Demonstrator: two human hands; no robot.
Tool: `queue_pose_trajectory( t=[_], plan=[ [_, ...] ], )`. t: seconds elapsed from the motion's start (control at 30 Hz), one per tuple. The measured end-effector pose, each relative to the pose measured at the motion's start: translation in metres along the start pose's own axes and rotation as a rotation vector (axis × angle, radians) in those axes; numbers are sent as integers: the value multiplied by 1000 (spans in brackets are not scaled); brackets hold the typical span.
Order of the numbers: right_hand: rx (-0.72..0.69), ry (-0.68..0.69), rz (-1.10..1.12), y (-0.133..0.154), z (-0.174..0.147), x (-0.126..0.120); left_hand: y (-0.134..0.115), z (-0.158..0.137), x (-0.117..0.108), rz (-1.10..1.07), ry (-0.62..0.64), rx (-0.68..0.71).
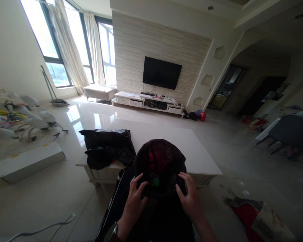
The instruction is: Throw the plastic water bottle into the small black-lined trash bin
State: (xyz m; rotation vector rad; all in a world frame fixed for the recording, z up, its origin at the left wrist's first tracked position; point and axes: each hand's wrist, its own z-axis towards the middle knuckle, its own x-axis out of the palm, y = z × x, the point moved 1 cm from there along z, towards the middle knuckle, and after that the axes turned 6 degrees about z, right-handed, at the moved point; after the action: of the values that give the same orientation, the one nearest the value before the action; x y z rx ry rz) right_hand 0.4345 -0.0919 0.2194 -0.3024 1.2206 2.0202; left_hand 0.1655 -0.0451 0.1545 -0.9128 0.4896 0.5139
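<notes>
- Both hands grip one dark round fan (159, 168) by its lower rim: the left hand (135, 198) curls its fingers over the left edge of the black mesh guard, and the right hand (189, 196) spreads its fingers across the right edge.
- Neither hand is pinched shut; the fingers of each lie fanned out and pressed against the guard.
- A green knob (156, 182) sits at the bottom centre of the guard, between the two hands, and red parts show through the mesh above it.
- The fan is held upright over the person's lap, in front of the near edge of a white low table (181, 144).
- On the left wrist, a watch (111, 232) shows at the bottom of the frame.
- A crumpled black plastic bag (107, 146) lies on the table's left corner, hanging a little over the edge; what it holds cannot be told.
- A long white cardboard box (30, 161) lies closed on the glossy tiled floor to the left, well apart from the table.
- A white cable (44, 228) trails across the floor near the lower left corner.
- Red and grey cloth (247, 210) with a sheet of packaging lies on the floor to the lower right.
- A flat-screen television (161, 72) hangs on the far striped wall above a white media unit (147, 101).
- White fan blades and loose parts (22, 116) are piled against the left wall.
- A grey chair (288, 129) stands at the right edge, with part of another person seated on it.
</notes>
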Motion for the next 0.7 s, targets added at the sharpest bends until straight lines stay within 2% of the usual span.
queue_pose_trajectory(
  t=[0.07,0.13,0.17,0.27,0.33,0.53,0.6,0.7],
  plan=[
    [100,-72,-52,-34,-58,7,3,-9,4,-34,-7,-50],
    [147,16,-137,-69,-117,24,6,-19,8,-58,-10,-110],
    [126,60,-186,-84,-142,33,6,-22,10,-67,-11,-137],
    [148,128,-286,-106,-188,51,0,-21,12,-96,-11,-197],
    [193,176,-286,-102,-191,51,-7,-10,10,-141,-3,-215],
    [277,240,-256,-69,-164,35,-28,38,-1,-209,33,-261],
    [286,237,-254,-69,-164,34,-30,43,-3,-224,32,-273],
    [297,226,-243,-70,-166,35,-25,34,1,-286,13,-290]
  ],
)
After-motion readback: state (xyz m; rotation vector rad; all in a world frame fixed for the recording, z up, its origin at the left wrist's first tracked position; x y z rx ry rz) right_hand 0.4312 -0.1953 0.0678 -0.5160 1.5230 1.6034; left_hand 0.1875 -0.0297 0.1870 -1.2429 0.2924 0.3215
